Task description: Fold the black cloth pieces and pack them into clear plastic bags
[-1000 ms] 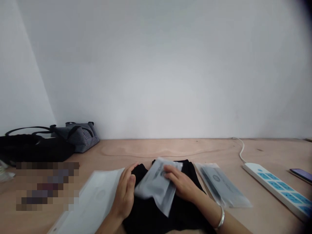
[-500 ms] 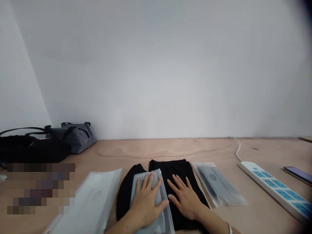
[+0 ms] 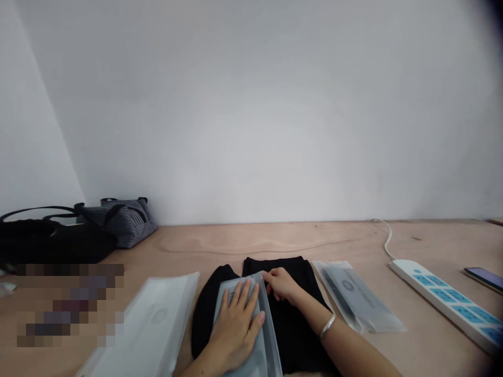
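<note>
My left hand (image 3: pixel 238 327) lies flat, fingers stretched, on a frosted plastic zip bag (image 3: pixel 271 335) with something grey-blue inside. At the bag's top right corner my right hand (image 3: pixel 283 285) is closed in a pinch on its edge; whether a zip slider sits between the fingertips is too small to tell. The bag rests on the left part of a folded black garment (image 3: pixel 293 335), which spreads out beneath both hands. Part of the bag's print is covered by my left fingers.
Left of the garment lies a pale frosted bag (image 3: pixel 145 324); to its right, another bag with dark contents (image 3: pixel 353 293). Farther right are a white power strip (image 3: pixel 444 298) with a cord and a phone (image 3: pixel 485 277). A striped bag (image 3: pixel 131 222) and a black bag (image 3: pixel 51 241) stand back left.
My right hand has lifted from lying flat on the black garment and moved up and left to pinch the zip bag's top right corner. My left hand stays flat on the bag.
</note>
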A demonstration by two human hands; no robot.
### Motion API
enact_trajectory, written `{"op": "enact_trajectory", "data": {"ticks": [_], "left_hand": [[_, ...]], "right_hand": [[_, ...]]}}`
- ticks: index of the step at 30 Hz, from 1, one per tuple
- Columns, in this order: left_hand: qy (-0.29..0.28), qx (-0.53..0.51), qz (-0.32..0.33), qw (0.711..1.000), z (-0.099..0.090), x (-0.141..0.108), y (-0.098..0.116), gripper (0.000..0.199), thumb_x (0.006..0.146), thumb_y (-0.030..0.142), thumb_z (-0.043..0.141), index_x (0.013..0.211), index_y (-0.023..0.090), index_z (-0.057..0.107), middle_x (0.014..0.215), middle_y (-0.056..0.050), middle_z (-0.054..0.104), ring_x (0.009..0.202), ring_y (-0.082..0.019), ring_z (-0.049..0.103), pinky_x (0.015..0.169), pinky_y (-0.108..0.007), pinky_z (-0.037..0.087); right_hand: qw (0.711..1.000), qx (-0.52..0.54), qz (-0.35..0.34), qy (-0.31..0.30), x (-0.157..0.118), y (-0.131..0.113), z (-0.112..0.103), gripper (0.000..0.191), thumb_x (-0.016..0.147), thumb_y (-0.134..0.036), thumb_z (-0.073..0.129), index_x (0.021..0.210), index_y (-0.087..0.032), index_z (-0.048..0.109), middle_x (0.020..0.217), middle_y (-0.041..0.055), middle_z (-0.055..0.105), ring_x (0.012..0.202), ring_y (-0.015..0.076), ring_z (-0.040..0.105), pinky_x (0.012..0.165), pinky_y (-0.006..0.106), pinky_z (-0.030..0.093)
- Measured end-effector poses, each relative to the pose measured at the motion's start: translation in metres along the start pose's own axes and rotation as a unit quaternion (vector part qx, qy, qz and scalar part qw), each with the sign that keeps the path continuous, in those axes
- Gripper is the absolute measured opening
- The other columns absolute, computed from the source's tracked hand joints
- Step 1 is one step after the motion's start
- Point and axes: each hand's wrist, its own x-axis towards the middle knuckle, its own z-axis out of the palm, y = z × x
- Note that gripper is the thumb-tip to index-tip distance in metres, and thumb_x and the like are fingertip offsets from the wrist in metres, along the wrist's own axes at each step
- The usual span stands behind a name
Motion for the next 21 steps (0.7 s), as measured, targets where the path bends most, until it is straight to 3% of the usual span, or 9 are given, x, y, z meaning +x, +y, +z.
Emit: {"op": "enact_trajectory", "data": {"ticks": [2,5,6,8,11,16,21], "left_hand": [[0.000,0.001,-0.001,1.000,0.002,0.000,-0.001,0.052,0.091,0.050,0.011,0.137,0.027,0.008,0.145,0.000,0.006,0.132,-0.024,0.004,0.105,-0.052,0.009],[-0.005,-0.002,-0.006,1.000,0.002,0.000,-0.001,0.052,0.091,0.049,0.010,0.137,0.027,0.009,0.145,-0.001,0.006,0.132,-0.024,0.003,0.105,-0.052,0.009],[-0.006,-0.003,-0.009,1.000,0.002,0.000,0.000,0.052,0.091,0.050,0.010,0.137,0.027,0.009,0.145,-0.001,0.006,0.132,-0.024,0.003,0.105,-0.052,0.010],[-0.007,-0.006,-0.014,1.000,0.002,0.001,0.000,0.052,0.091,0.050,0.011,0.137,0.026,0.010,0.145,-0.001,0.006,0.132,-0.025,0.004,0.105,-0.052,0.010],[-0.006,-0.008,-0.016,1.000,0.002,0.001,0.001,0.052,0.091,0.050,0.012,0.137,0.026,0.012,0.145,-0.002,0.007,0.132,-0.025,0.004,0.105,-0.053,0.010],[-0.005,-0.007,-0.018,1.000,0.003,0.002,0.001,0.052,0.091,0.050,0.013,0.137,0.026,0.015,0.145,-0.003,0.010,0.132,-0.025,0.006,0.104,-0.053,0.011],[-0.002,-0.004,-0.023,1.000,0.001,0.002,0.003,0.052,0.091,0.049,0.015,0.137,0.024,0.017,0.145,-0.004,0.011,0.132,-0.026,0.006,0.104,-0.053,0.010]], "right_hand": [[0.999,0.020,0.026,-0.013,0.009,-0.003,0.007,0.037,0.091,-0.038,0.031,0.092,-0.011,0.056,0.073,0.0041,0.062,0.047,0.0107,0.053,0.046,0.026,0.044],[0.998,0.039,0.051,-0.025,0.013,-0.004,0.013,0.028,0.089,-0.034,0.043,0.104,-0.013,0.053,0.096,0.0059,0.058,0.075,0.0149,0.058,0.065,0.033,0.049],[0.997,0.044,0.053,-0.027,0.012,-0.005,0.013,0.026,0.088,-0.033,0.045,0.103,-0.013,0.053,0.095,0.0055,0.058,0.075,0.0144,0.058,0.064,0.031,0.049],[0.997,0.053,0.051,-0.030,0.007,-0.004,0.012,0.025,0.089,-0.032,0.041,0.089,-0.012,0.056,0.074,0.0023,0.060,0.053,0.0097,0.055,0.047,0.022,0.044],[0.996,0.064,0.036,-0.046,-0.009,-0.004,0.009,0.027,0.087,-0.030,0.040,0.067,-0.015,0.051,0.046,-0.0046,0.050,0.028,0.0048,0.036,0.030,0.017,0.025],[0.993,0.066,0.024,-0.094,-0.057,0.003,0.011,0.022,0.081,-0.025,0.044,0.060,-0.018,0.046,0.039,-0.0061,0.050,0.023,0.0048,0.031,0.026,0.016,0.018],[0.993,0.031,0.028,-0.107,-0.103,0.027,0.023,0.017,0.077,-0.028,0.046,0.065,-0.018,0.051,0.042,-0.0054,0.050,0.032,0.0072,0.042,0.032,0.016,0.025]]}}
